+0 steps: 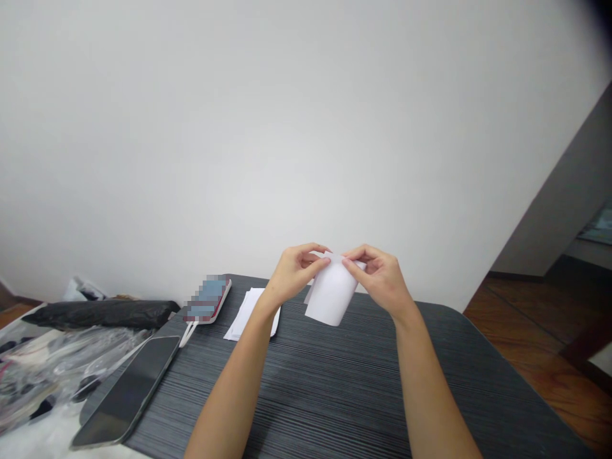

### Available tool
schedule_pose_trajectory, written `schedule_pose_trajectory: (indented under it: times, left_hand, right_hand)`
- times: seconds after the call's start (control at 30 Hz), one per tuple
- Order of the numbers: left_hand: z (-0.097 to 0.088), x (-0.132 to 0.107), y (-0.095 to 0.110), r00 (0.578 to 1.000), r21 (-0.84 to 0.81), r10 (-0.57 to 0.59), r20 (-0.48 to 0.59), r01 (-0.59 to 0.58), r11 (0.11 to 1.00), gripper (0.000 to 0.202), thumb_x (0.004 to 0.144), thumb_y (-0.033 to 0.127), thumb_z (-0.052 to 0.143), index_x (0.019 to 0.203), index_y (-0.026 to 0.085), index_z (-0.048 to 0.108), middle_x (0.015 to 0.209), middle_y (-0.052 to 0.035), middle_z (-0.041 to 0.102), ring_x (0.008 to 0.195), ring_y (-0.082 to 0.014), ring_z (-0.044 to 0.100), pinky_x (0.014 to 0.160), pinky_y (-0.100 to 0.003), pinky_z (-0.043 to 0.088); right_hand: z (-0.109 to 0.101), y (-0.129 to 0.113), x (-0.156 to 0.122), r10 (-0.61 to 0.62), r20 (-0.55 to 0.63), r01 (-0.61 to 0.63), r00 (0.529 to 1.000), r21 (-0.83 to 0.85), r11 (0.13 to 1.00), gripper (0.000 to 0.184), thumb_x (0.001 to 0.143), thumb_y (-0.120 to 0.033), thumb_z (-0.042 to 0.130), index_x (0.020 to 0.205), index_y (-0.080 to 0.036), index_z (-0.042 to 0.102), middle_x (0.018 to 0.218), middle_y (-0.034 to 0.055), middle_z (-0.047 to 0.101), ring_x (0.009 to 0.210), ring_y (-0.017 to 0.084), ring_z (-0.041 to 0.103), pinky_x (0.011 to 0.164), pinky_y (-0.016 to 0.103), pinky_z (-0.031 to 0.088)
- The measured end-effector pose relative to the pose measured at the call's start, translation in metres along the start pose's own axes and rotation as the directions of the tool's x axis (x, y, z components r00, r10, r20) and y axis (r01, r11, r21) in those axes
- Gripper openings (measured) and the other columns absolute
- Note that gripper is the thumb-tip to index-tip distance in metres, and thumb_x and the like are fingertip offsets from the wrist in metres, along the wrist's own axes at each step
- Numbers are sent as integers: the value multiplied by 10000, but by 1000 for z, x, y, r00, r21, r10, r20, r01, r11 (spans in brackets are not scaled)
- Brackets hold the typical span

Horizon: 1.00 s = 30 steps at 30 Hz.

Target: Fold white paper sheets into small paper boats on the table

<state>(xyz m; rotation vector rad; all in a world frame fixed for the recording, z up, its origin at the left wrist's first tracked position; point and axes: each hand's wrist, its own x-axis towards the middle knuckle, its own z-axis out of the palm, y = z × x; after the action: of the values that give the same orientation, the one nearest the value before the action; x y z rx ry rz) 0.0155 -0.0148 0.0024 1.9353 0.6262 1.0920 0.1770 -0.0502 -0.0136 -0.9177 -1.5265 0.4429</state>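
A white sheet of paper [331, 294] hangs curved between my hands, raised above the dark table [335, 382]. My left hand [302, 271] pinches its upper left edge between thumb and fingers. At the upper right edge, my right hand [375, 274] grips the same sheet, thumb in front and fingers behind. A second layer of paper shows behind the front one; whether it is a fold or another sheet I cannot tell. Beyond my left forearm lies a small pile of white papers [246, 312] on the table, partly hidden by that arm.
A phone [131, 392] with a dark screen lies at the table's left edge. Behind it sits a white-cased device [210, 299] with a pale cable [189, 333]. Plastic bags [81, 357] and a black bundle [105, 313] crowd the left side. A white wall [306, 140] stands behind the table.
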Motion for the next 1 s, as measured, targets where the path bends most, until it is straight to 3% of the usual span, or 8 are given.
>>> schedule_pose_trajectory:
  times: [0.23,0.73,0.9,1.0]
  left_hand:
    - [2,0,-2,999,-15,24,-25,-25,1000,246,709,337,542,744,95,572,706,-47,609,650,-143,577,570,-233,477]
    - [4,0,1,1000,-61,5,-19,-6,998,228,703,324,550,710,97,576,666,-34,604,633,-142,581,575,-242,494]
    - [2,0,0,989,-10,59,-137,-61,998,246,699,333,553,711,91,596,667,-46,622,625,-142,583,571,-234,489]
    - [0,0,-2,981,30,85,-173,-81,996,247,698,331,552,714,90,606,673,-53,628,618,-138,580,559,-225,483]
  right_hand:
    - [0,-1,0,-35,-5,34,999,-41,999,140,699,-302,561,681,-163,550,721,35,588,674,145,527,614,265,417]
    - [0,-3,0,-11,-27,9,1000,-47,999,177,678,-340,583,685,-165,562,722,39,595,677,150,540,615,270,434]
    - [-3,1,2,164,28,-167,986,162,973,322,643,-374,618,885,-166,575,801,48,629,711,152,573,638,277,459]
    - [-7,8,3,274,57,-279,960,217,935,280,625,-382,637,732,-124,614,651,40,630,601,137,566,613,276,458]
